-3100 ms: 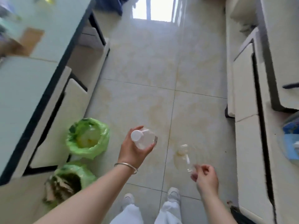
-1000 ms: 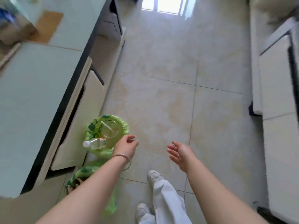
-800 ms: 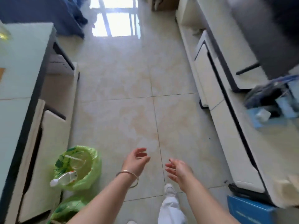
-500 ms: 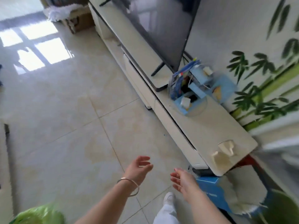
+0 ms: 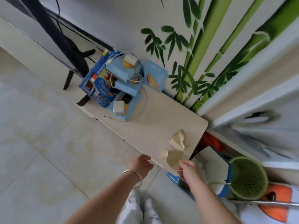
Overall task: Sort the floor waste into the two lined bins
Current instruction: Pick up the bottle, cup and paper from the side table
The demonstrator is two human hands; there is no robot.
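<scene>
Two crushed cups (image 5: 177, 147) on cabinet top (image 5: 150, 125) (near end), boxes (image 5: 119, 80) behind, basket (image 5: 247, 178) right

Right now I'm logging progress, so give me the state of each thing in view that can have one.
Near crumpled beige paper cup: on the cabinet end, pinched by the right hand.
Far crumpled beige paper cup: lying on its side, untouched.
Left hand: empty, fingers loosely curled.
Green perforated plastic basket: upright, looks empty.
Blue cardboard boxes: piled untidily, some open.
</scene>
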